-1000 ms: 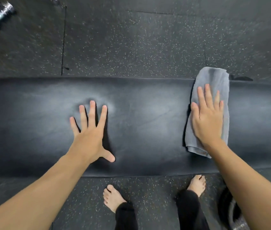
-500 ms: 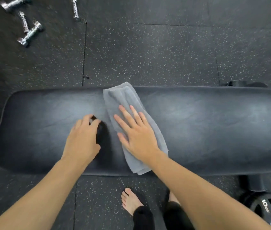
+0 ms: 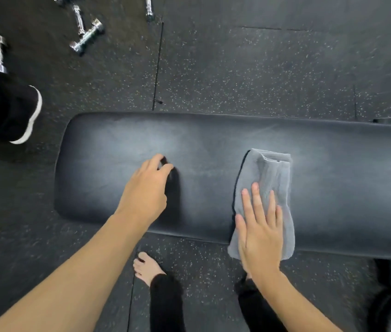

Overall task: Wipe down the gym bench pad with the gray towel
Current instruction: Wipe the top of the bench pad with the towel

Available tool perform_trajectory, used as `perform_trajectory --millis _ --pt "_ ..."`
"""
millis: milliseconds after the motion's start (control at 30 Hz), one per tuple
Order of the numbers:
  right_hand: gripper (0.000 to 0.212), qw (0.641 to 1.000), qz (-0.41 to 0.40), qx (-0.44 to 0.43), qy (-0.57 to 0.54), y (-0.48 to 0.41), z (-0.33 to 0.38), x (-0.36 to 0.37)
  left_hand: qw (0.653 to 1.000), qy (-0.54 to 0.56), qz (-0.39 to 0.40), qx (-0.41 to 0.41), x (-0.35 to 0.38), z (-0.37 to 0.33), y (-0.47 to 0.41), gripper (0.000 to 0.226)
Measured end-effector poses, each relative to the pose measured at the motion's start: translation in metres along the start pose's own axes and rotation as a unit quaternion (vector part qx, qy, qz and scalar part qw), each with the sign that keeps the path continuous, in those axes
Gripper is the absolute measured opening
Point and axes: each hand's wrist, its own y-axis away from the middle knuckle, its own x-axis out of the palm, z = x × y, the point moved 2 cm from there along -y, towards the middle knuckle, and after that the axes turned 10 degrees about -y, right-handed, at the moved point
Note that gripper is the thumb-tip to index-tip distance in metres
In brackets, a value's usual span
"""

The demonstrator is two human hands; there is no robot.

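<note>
Gray folded terry towel (image 3: pixel 270 188) under flat, spread fingers of right hand (image 3: pixel 260 232); black smooth bench pad (image 3: pixel 345 188) beneath. Left hand (image 3: pixel 145 190) fingertips curled, pressing pad, holding nothing.

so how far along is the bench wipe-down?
Partway, as far as one frame shows. Done: nothing certain; the black padded bench top has hazy pale streaks across its middle, wiped or not I cannot tell. In hand: the right hand lies flat on the folded gray towel at the pad's near edge, while the left hand braces on the pad. Left: the rounded left end and the stretch running off to the right.
</note>
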Motion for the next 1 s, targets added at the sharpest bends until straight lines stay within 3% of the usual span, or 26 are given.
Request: perform_trajectory --millis 233,367,433,533,633,767,867,1000 --pt "0.054 0.979 0.067 -0.173 -0.087 -0.034 0.247 0.093 0.998 -0.043 0.003 -0.053 -0.006 0.122 0.023 0.038" --pt "0.057 0.972 0.088 -0.217 -0.032 -0.052 0.238 0.085 0.996 -0.028 0.005 -0.086 -0.009 0.160 0.030 0.047" --pt "0.057 0.989 0.062 -0.137 -0.016 -0.053 0.191 0.066 0.997 -0.015 -0.003 -0.079 -0.011 0.171 0.028 0.045" --pt "0.059 0.997 0.009 0.075 -0.015 -0.054 0.111 0.032 0.998 0.003 -0.036 -0.055 -0.010 0.179 0.021 0.045" --pt "0.060 0.994 -0.002 0.107 -0.009 -0.056 0.107 0.029 0.997 0.023 -0.068 -0.042 -0.009 0.192 0.012 0.047" --pt "0.059 1.000 0.004 0.005 0.001 -0.052 0.197 0.066 0.991 0.055 -0.103 -0.061 -0.014 0.215 0.013 0.049" --pt "0.060 0.993 0.054 -0.107 -0.011 -0.043 0.299 0.109 0.987 0.061 -0.128 -0.076 -0.017 0.236 0.018 0.048" --pt "0.060 0.942 0.183 -0.280 0.006 -0.078 0.398 0.146 0.984 0.038 -0.146 -0.090 -0.019 0.255 0.029 0.041"
